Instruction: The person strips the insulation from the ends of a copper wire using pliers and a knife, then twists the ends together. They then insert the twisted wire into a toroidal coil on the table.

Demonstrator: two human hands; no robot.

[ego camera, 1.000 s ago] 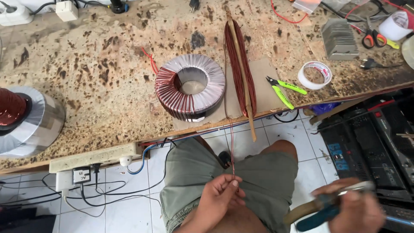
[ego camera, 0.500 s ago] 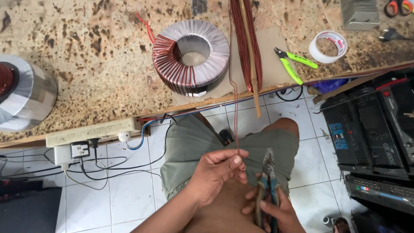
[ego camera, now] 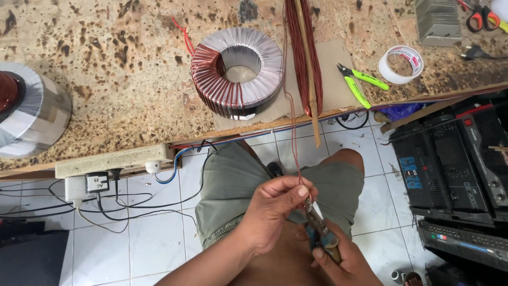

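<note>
My left hand pinches the end of a thin copper wire that hangs down from the bench over my lap. My right hand grips pliers with worn handles, their jaws at the wire end between my left fingers. The wire runs up to a long wooden shuttle wound with copper wire that lies on the bench and sticks out past its edge. Beside it sits a toroidal core, partly wound with copper, partly grey.
Green-handled cutters, a tape roll, scissors and a grey block lie on the spotted bench. A second wrapped coil stands at left. A power strip hangs under the bench edge. Black electronic units stand at right.
My right hand brought the pliers from the right side up to the wire end in my left fingers. The view has moved closer.
</note>
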